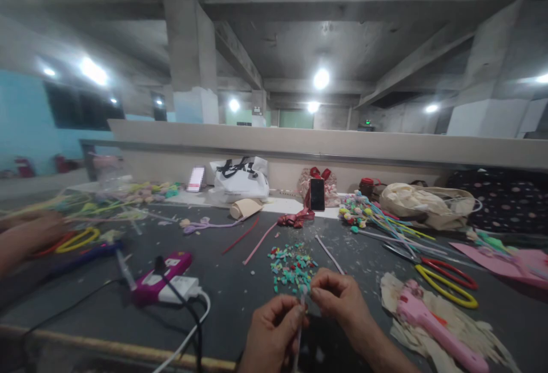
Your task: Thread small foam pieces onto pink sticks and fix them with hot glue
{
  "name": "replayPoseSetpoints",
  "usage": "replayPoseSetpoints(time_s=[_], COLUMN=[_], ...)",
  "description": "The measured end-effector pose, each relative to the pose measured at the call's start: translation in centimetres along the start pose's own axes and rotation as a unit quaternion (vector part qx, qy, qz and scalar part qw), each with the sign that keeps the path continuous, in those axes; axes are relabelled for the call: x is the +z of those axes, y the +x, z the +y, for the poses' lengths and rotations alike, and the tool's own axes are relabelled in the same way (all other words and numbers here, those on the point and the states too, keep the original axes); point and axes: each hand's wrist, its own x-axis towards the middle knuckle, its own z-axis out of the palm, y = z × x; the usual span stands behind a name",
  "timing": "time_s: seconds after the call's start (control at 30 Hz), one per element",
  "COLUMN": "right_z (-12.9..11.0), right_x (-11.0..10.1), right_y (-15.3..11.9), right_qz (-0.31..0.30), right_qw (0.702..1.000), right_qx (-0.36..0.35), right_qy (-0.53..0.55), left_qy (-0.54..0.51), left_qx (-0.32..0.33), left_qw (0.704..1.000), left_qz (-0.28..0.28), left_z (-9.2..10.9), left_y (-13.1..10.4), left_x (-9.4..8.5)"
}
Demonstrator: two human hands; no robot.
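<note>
My left hand (274,327) is closed round a thin pale stem (298,336), which stands roughly upright between thumb and fingers. At the stem's top is a small pale bluish tip (303,290). My right hand (342,301) is closed in a pinch just right of that tip. Whatever its fingertips hold, if anything, is too small to make out. Just beyond both hands lies a scattered pile of small teal, red and yellow pieces (293,267). A white stick (329,253) and a pink stem (260,243) lie near the pile.
A pink glue gun (440,327) rests on crumpled cloth at right, near yellow-and-red-handled scissors (447,296). A magenta power strip (165,276) with cables is on the left. Another person's hand (38,230) works at far left. Coloured stems (385,219) and a phone (317,194) stand farther back.
</note>
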Motion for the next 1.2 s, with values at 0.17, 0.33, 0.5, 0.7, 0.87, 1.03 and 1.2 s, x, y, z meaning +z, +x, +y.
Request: replayPoseSetpoints(time_s=[0.17,0.33,0.5,0.7,0.87,1.03,1.2], right_z=[0.1,-0.1,-0.1,0.0,-0.2,-0.6,-0.1], right_x=[0.1,0.2,0.3,0.4,0.4,0.1,-1.0], right_y=[0.0,-0.2,-0.2,0.0,0.0,0.0,0.4], right_qz=[0.002,0.0,0.002,-0.001,0.0,-0.003,0.062], right_qw=[1.0,1.0,1.0,1.0,1.0,1.0,0.997], right_qx=[0.002,0.001,0.008,0.015,0.02,0.017,0.052], right_qy=[-0.008,-0.016,-0.017,-0.016,-0.018,-0.011,-0.005], left_qy=[-0.007,0.016,0.009,0.009,0.014,-0.017,-0.13], left_qx=[0.002,-0.005,-0.02,-0.033,-0.041,-0.041,-0.029], left_qw=[1.0,1.0,1.0,0.999,0.999,0.999,0.991], left_qz=[-0.004,-0.011,-0.021,-0.024,-0.034,-0.028,0.029], left_z=[-0.4,0.2,0.6,0.3,-0.2,0.5,2.5], left_y=[0.1,-0.2,-0.4,-0.3,0.0,-0.2,-0.8], left_x=[0.0,0.0,0.1,0.0,-0.2,-0.5,-1.3])
